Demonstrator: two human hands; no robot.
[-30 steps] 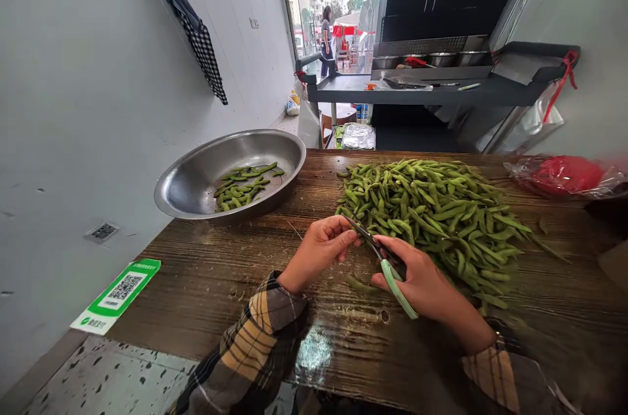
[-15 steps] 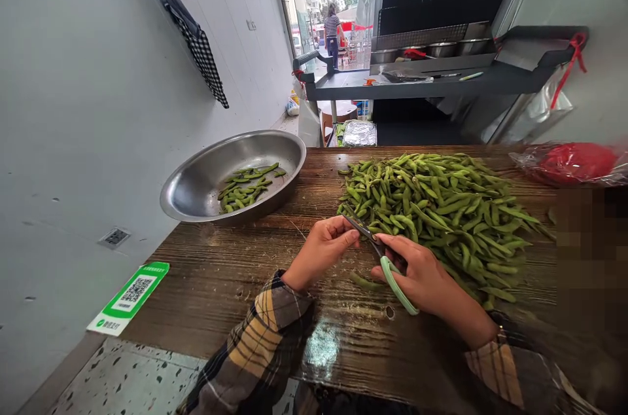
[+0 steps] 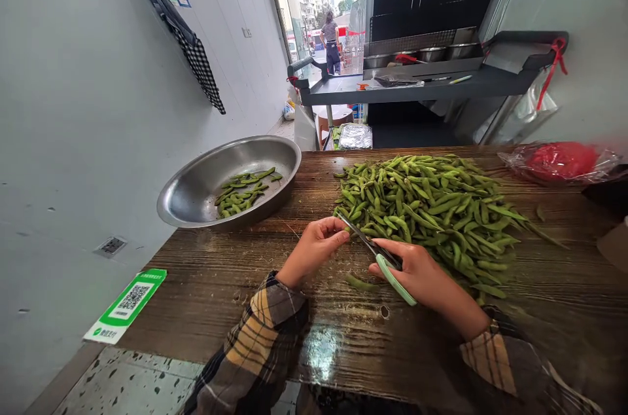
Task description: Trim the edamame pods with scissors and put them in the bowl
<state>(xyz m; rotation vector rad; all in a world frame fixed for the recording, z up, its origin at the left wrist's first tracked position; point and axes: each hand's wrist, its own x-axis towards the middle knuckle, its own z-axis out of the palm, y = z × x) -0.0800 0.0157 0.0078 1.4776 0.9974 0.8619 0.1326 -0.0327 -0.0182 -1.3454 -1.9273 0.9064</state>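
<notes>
My right hand (image 3: 417,274) is wrapped round scissors (image 3: 390,271) with light green handles. Their dark blades point up and left, the tips beside the fingertips of my left hand (image 3: 318,248). Thumb and fingers of the left hand are pinched together; what sits between them is too small or hidden to make out. Just beyond both hands lies a large heap of green edamame pods (image 3: 432,199). A single pod (image 3: 360,283) rests on the wood below the scissors. Several more pods (image 3: 240,196) lie inside a wide steel basin (image 3: 181,202) at the left.
The dark wooden table (image 3: 210,297) carries small scraps. A green QR-code card (image 3: 128,305) lies at its left edge, and a red bundle in clear plastic (image 3: 562,161) at the far right. Behind stands a grey cart (image 3: 407,95). A person (image 3: 330,42) is outside the doorway.
The view has shifted slightly. My right hand's grip on the scissors has changed a little, and the blades look closer together. The left hand keeps its pinch; the heap and basin look the same.
</notes>
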